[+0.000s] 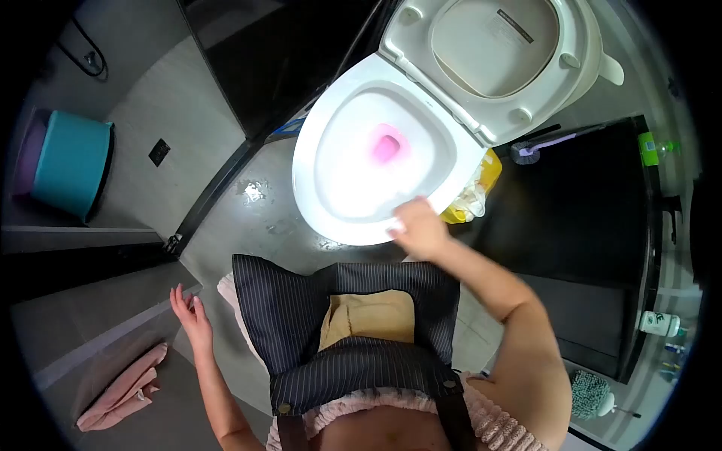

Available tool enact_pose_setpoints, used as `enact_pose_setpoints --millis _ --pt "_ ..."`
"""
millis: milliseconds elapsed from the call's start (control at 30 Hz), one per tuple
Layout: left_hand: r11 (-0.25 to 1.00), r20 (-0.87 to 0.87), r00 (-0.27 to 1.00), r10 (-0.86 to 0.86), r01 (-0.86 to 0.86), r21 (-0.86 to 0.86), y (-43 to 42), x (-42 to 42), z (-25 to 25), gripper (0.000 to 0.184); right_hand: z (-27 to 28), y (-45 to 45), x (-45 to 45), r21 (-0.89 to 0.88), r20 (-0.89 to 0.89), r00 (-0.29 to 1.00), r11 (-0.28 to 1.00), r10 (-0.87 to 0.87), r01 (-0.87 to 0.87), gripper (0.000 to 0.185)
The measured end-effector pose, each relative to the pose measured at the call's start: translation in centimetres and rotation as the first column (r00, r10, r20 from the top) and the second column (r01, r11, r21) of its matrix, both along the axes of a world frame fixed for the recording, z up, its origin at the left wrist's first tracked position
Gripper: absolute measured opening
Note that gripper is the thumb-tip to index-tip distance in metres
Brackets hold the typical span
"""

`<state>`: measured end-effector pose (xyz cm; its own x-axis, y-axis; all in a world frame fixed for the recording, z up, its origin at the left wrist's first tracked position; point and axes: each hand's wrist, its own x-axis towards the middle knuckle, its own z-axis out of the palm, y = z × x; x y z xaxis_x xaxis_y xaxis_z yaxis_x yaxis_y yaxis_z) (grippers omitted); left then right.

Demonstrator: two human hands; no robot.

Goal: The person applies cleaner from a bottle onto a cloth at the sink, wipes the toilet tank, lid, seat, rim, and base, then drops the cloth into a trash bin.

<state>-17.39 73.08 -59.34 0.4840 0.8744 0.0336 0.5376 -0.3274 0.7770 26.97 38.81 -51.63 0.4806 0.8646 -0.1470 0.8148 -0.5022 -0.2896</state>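
A white toilet bowl stands in front of me, with its seat and lid raised. Pink liquid tints the bottom of the bowl. At the near right rim is my right hand, slightly blurred, its fingers curled closed. A small whitish bit shows at its fingertips, but I cannot make out what it is. Away to the left, my left hand hangs in the air, fingers apart, holding nothing. I wear a dark pinstriped apron with a tan pocket.
A yellow bag with white crumpled material sits right of the toilet. A lilac toilet brush is beside the black cabinet. Wet patches mark the grey floor. At left are a teal bucket and a pink cloth.
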Motion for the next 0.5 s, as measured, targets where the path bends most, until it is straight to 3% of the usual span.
enact_pose_setpoints --millis 33,100,167,267,333,367,433,467,500 --pt "1.000 0.018 1.000 0.003 -0.003 -0.016 -0.3 0.0 -0.5 0.050 -0.1 -1.8 3.2 -0.085 0.095 0.996 0.996 0.004 0.004 0.044" --pt "0.998 0.027 0.999 0.030 -0.028 -0.050 -0.7 -0.1 -1.4 0.050 -1.7 -5.1 12.5 -0.130 -0.040 0.998 0.990 0.056 -0.061 0.043" --pt "0.994 0.033 0.997 0.064 -0.061 -0.089 -1.7 -0.6 -1.9 0.050 -0.7 -5.2 18.4 -0.100 0.221 0.966 0.989 0.131 -0.111 0.043" --pt "0.997 -0.005 0.999 0.035 -0.035 -0.070 -2.3 -1.7 -2.2 0.050 -0.9 -4.2 16.3 -0.224 0.256 0.966 0.974 0.032 0.027 0.042" --pt "0.986 -0.025 0.993 0.112 -0.114 -0.122 -2.5 -3.2 -3.2 0.051 -1.4 -4.6 11.1 -0.079 0.206 0.979 0.997 0.009 0.007 0.041" --pt "0.986 -0.023 0.994 0.109 -0.111 -0.127 -2.4 -4.1 -4.0 0.051 -1.2 -4.4 8.1 0.103 0.093 0.995 0.994 0.025 -0.034 0.040" --pt "0.985 -0.029 0.991 0.129 -0.131 -0.114 -2.4 -5.1 -5.7 0.051 -1.1 -4.2 6.6 0.170 0.101 0.994 0.983 0.052 -0.068 0.040" --pt "0.986 -0.018 0.993 0.121 -0.122 -0.110 -2.1 -5.4 -6.2 0.051 -1.5 -4.6 8.0 0.175 0.111 0.993 0.983 0.043 -0.062 0.040" --pt "0.991 -0.010 0.993 0.115 -0.115 -0.062 -2.2 -5.3 -6.7 0.051 -2.1 -5.1 11.6 0.009 0.071 0.991 0.993 0.116 -0.117 0.040"
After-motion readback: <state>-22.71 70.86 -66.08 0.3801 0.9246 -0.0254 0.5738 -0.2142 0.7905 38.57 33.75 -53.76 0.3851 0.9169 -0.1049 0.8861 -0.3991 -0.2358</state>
